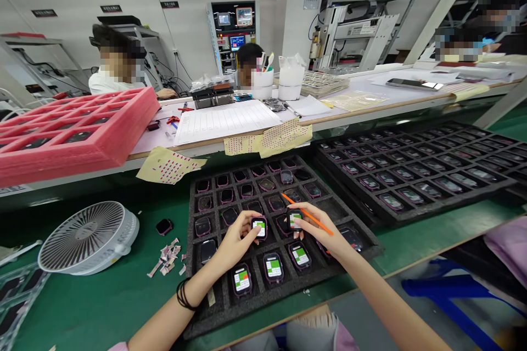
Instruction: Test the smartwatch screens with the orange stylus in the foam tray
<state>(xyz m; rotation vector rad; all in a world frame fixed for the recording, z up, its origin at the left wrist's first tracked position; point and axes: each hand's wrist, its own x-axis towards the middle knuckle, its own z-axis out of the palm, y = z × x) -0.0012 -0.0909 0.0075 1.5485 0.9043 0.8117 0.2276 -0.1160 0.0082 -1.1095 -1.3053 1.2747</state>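
In my left hand (242, 229) is a purple-rimmed smartwatch (259, 228), its lit screen showing green and white blocks. My right hand (315, 226) grips a second smartwatch (295, 219), also lit, with the thumb at its screen edge. An orange stick-like tool (308, 214) lies across that same hand, tucked by the fingers. Both hands are over a black foam tray (222, 315) with watches in its compartments. In the nearest row, three watches glow, among them one with a red patch (242, 279); watches farther back have dark screens.
More black trays (411, 167) of watches lie at the right. A white fan (90, 236), a dark watch (164, 226) and small paper scraps (167, 258) are on the green bench. A shelf (206, 145) above bears a pink foam tray (123, 137). Co-workers sit beyond.
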